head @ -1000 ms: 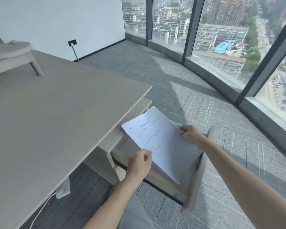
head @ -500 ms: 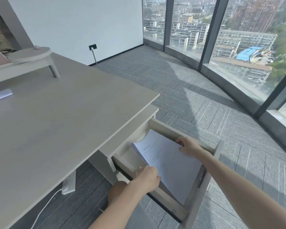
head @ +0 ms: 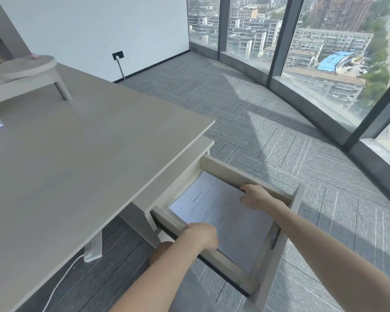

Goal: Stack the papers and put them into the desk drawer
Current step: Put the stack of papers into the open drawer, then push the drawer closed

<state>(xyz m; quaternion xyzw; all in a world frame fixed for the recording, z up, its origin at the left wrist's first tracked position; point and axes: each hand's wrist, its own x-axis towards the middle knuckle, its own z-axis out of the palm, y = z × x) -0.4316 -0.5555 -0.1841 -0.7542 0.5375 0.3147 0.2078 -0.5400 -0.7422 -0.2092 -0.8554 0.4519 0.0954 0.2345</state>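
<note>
The papers lie flat inside the open drawer under the tabletop. The left hand pinches their near edge in its grip; the right hand presses the far edge, fingers together

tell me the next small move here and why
Probably let go and lift both hands out. The papers already lie flat on the floor of the open drawer, with the left hand at their near edge and the right hand at the far edge. Clearing the hands frees the drawer to be pushed shut.
</note>
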